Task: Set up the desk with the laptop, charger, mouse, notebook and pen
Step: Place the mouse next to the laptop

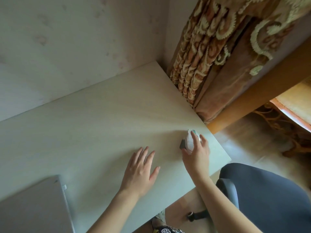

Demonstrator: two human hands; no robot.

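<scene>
- The white computer mouse sits on the worktop near its right edge, its nose pointing away from the person, with a dark patch on its left flank.
- The right hand covers the mouse from behind: its fingers curl over the top and far side and the thumb lies against the near left side, so it is grasping the mouse.
- The left hand lies flat on the worktop just left of the mouse, fingers straight and spread, holding nothing.
- The closed grey laptop lies at the near left corner of the worktop, well apart from the mouse; something small and white shows at its right edge, too small to identify.
- No notebook or pen is in view.
- My judgement: the step in hand is placing the mouse. To do it well, keep it flat, move it inward from the worktop's right edge so it cannot be knocked off, and leave room to its left for the laptop.
- A patterned curtain hangs beyond the worktop's right edge, and a grey chair stands near right.
</scene>
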